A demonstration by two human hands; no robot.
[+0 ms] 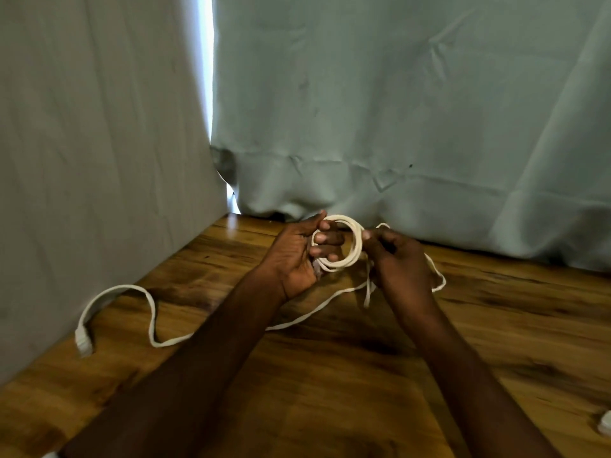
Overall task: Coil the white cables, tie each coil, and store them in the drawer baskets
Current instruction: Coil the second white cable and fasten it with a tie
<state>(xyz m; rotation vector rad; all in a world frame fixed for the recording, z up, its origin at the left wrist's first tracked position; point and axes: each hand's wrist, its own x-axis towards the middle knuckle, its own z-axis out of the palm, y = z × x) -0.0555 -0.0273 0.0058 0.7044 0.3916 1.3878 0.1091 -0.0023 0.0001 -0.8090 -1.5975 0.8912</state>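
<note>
- The left hand [299, 256] is gripping a small round coil of flat white cable [340, 242] just above the wooden table with dark-streaked grain [363, 358], close to its far edge; the fingers [325, 238] are curling through the middle of the loops, palm turned toward the camera.
- The right hand [395, 259] is pinching the coil's right side between thumb and fingertips, so both hands are closing on the same bundle and sitting just beside each other.
- A loose loop of the same cable is curving out behind the right hand and lying on the table to its right.
- The uncoiled tail [314, 312] is running from under the hands toward the left edge of the table, passing beneath the left forearm, then bending up in an arch near the left edge.
- The tail is ending in a ribbed white plug [83, 343] that is lying on the table near its left edge.
- Pale grey-green cloth sheets [396, 110] are hanging along the far and left edges of the table, with a bright gap between them.
- A small white object [605, 424] is sitting at the right edge of the table, cut off by the frame.
</note>
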